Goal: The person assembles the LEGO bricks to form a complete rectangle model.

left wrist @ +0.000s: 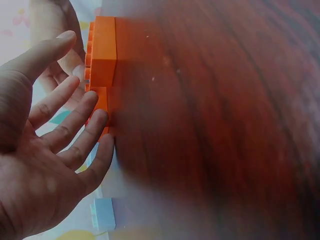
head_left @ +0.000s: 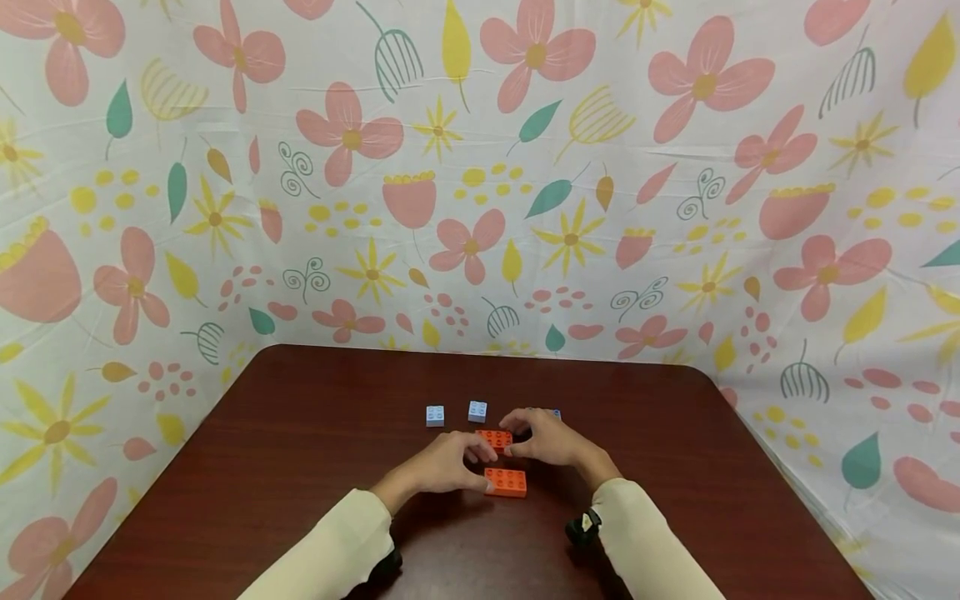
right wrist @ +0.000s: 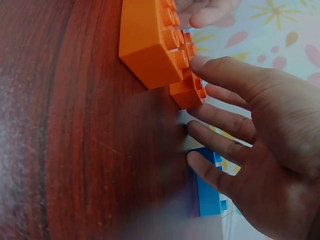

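Two orange toy building bricks lie on the table between the hands. The nearer orange brick (head_left: 506,484) shows its studs on top; the farther orange brick (head_left: 493,438) lies just behind it, partly covered by fingers. My left hand (head_left: 448,463) is at their left, fingers spread and loosely bent, holding nothing. In the left wrist view its fingertips overlap the farther brick (left wrist: 102,97); contact cannot be told. My right hand (head_left: 553,440) reaches in from the right, its fingers (right wrist: 225,120) apart and gripping nothing. A blue brick (right wrist: 207,187) sits beyond that hand, mostly hidden in the head view.
Two small light blue bricks stand farther back, a left one (head_left: 435,417) and a right one (head_left: 477,412). All the bricks are on a dark reddish-brown table (head_left: 300,467). Behind its far edge hangs a flower-patterned cloth (head_left: 465,275).
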{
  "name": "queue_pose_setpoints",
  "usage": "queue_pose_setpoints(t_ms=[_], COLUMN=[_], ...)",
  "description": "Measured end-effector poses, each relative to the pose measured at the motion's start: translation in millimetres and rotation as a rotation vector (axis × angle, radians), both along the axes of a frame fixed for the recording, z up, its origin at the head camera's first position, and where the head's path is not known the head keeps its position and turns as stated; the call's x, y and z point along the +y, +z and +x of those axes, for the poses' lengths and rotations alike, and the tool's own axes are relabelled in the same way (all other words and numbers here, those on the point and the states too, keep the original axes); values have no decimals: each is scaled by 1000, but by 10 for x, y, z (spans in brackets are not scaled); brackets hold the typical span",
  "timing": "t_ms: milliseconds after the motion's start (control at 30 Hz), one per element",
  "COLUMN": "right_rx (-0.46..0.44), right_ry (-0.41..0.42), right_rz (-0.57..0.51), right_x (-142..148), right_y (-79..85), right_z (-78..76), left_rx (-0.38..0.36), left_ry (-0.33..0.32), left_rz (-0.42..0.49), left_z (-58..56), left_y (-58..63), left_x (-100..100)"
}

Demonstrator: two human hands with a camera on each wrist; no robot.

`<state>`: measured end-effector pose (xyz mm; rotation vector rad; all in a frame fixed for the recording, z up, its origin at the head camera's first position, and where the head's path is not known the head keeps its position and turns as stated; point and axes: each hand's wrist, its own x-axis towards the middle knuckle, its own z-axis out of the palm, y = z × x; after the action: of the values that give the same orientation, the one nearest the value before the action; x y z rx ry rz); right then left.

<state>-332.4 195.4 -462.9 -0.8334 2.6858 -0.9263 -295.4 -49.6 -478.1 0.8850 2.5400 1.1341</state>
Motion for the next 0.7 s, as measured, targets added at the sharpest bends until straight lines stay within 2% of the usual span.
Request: queue_pose_setpoints(t_ms=[267,467,700], right_rx=[8,30,49], right_ry=[-15,-22,-36], right_rz=[7,25,48], right_x=[-7,-24,-32], right_y=[-64,-81,-107], right_z=[-10,-6,-19], left_rx=[17,36,92], left_ry=[20,38,57], left_rz=[-19,-70,-113], left_z=[-4,8,33], left_y=[-57,-86,-70], left_x=[70,112,138])
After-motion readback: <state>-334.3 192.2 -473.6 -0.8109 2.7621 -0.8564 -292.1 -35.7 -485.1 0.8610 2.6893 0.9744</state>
